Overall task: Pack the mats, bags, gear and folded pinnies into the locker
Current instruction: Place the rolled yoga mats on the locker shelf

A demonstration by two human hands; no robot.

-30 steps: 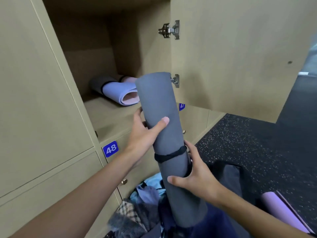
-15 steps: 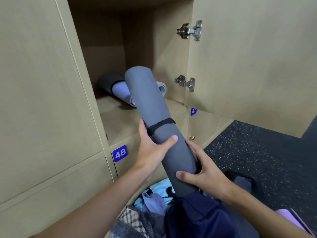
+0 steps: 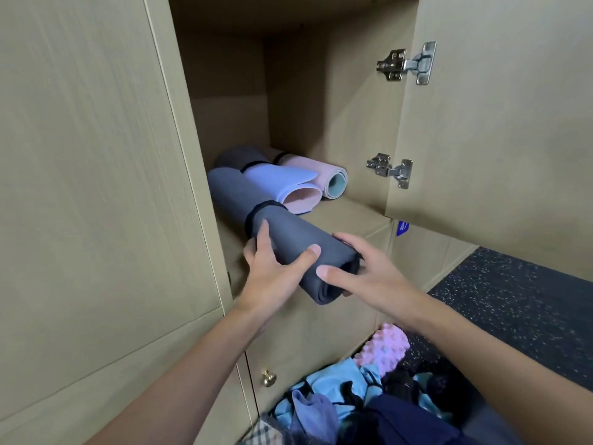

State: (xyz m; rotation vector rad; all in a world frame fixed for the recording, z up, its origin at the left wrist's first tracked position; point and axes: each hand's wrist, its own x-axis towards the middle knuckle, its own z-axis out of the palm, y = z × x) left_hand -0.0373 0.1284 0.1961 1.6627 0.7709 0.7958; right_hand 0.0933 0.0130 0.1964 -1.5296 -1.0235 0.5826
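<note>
A rolled grey mat (image 3: 244, 200) with a black strap lies partly inside the open locker (image 3: 353, 216), its near end sticking out past the shelf edge. My left hand (image 3: 272, 271) grips that near end from the left, thumb over the top. Against the end face of the roll rests my right hand (image 3: 362, 271), with the fingers curved over it. Behind the grey mat lie a rolled blue-and-pink mat (image 3: 282, 184) with a black strap and a pink mat (image 3: 321, 175) with a teal core.
The locker door (image 3: 500, 123) stands open to the right on two metal hinges. On the speckled dark floor (image 3: 519, 297) below lies a heap of blue and dark cloth (image 3: 337, 403) with a pink knobbed roller (image 3: 385, 348). A lower locker has a brass knob (image 3: 268, 378).
The grey mat went from tilted upright in front of the locker to lying flat, its far end pushed in beside the other mats. My right hand moved from its side to its end.
</note>
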